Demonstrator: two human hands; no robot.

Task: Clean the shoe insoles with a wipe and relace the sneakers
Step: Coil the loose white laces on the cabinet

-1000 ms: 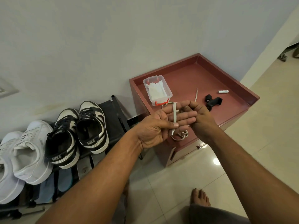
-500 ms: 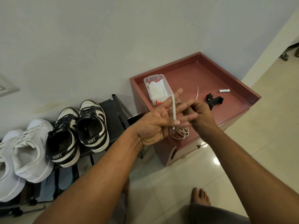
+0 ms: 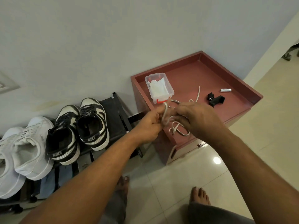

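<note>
The flat white shoelace [image 3: 176, 128] is held up in both hands, just above the front edge of the reddish-brown cabinet top with a raised rim [image 3: 226, 73]. It is pinched in the left hand [image 3: 150, 125], fingers curled tight, and a loop is pushed up past the thumb. The right hand [image 3: 199, 120] is seen from the back, fingers curled in around the strands and pressed close to the left; the exact grip is hidden. Loose loops are left dangling beneath both hands, and one lace end is laid across the cabinet top. Just behind the hands, a clear plastic box of white wipes [image 3: 159, 88] is parked. Further right, a small black clip-like object [image 3: 216, 100] and a little white cylinder [image 3: 225, 90] are spotted. Over on the black shoe rack [image 3: 116, 113], the black-and-white sneakers [image 3: 92, 123] are lined up beside the white sneakers [image 3: 30, 147]
</note>
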